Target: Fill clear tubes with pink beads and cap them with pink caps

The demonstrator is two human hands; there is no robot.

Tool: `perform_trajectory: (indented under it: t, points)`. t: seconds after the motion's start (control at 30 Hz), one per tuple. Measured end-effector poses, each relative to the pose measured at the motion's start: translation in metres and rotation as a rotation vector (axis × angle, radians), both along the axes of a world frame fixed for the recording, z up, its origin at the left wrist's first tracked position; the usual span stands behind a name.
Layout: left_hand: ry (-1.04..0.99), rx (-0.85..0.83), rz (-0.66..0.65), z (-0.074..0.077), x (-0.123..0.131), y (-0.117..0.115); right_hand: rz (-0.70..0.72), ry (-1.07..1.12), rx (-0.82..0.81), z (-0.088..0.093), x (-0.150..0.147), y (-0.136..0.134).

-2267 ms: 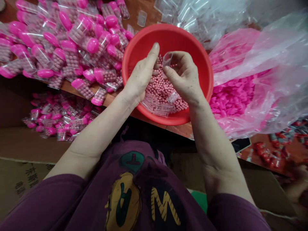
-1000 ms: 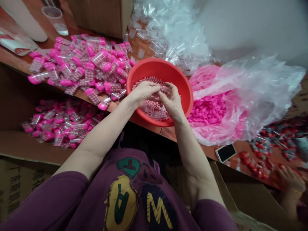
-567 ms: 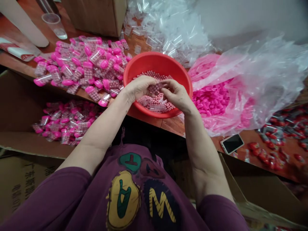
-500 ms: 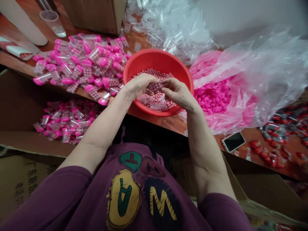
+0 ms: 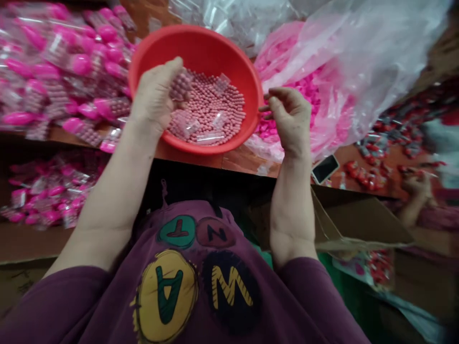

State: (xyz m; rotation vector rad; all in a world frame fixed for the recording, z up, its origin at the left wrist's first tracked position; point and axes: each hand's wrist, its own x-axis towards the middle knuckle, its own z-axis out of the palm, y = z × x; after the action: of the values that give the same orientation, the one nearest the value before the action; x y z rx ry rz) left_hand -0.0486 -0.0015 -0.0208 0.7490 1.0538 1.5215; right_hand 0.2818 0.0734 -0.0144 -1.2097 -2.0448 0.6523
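My left hand [image 5: 154,98] is raised over the red plastic basin [image 5: 195,36] and shut on a clear tube [image 5: 181,86] filled with small pink balls. The tube's top end sticks out past my fingers. My right hand [image 5: 290,119] is apart from it, at the basin's right rim, with curled fingers and nothing in them. A heap of pink balls [image 5: 211,107] fills the basin's lower part, and several empty clear tubes [image 5: 210,138] lie on it.
Filled tubes with magenta caps [image 5: 53,81] cover the table at left, and more lie in a cardboard box [image 5: 46,200] below. Right of the basin is a plastic bag of magenta caps [image 5: 297,71]. A phone [image 5: 325,169], red-capped tubes [image 5: 366,174] and a co-worker's hand [image 5: 416,186] are further right.
My hands have separated: the left lifted the filled tube and the right moved right to the rim. The view has swung, with the basin now higher and further left.
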Motion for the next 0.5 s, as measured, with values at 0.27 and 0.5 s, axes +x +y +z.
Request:
perform_trajectory:
  t: [0.27,0.5]
  points:
    - [-0.028,0.022,0.046,0.012,0.011,0.002,-0.211,0.411,-0.448,-0.049,-0.003,-0.066]
    - [0.044,-0.094,0.079,0.0,0.007,-0.002,-0.249,0.708,-0.48,-0.059,-0.066,-0.107]
